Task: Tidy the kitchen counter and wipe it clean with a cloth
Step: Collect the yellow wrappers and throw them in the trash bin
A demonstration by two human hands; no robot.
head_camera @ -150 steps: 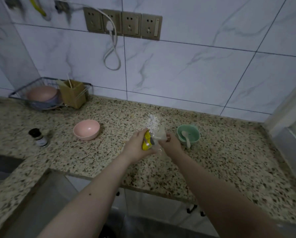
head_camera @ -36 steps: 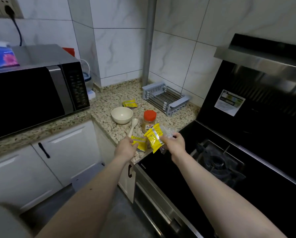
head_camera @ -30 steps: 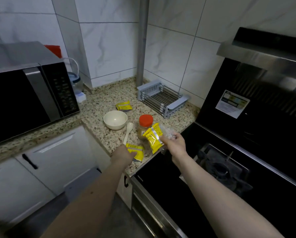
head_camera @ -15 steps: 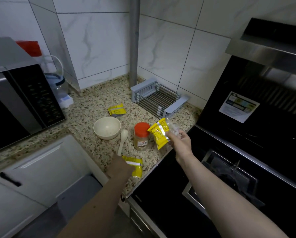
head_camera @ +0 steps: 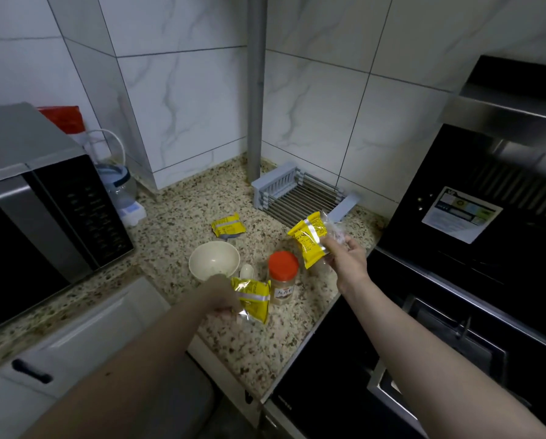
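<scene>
The left hand (head_camera: 221,299) pinches a yellow packet (head_camera: 253,298) low over the bench (head_camera: 259,340). The right hand (head_camera: 344,258) grips another yellow packet with clear wrappers (head_camera: 311,240). A third packet (head_camera: 228,226) lies flat, farther back, nearer the left hand.

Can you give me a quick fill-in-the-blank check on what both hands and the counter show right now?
1. The right hand holds a yellow packet together with a clear ____ wrapper.
2. The jar has a lid coloured ____.
3. The left hand grips a second yellow packet in front of the ____ bowl.
4. A third yellow packet lies on the ____.

Answers: plastic; red; cream; counter
</scene>
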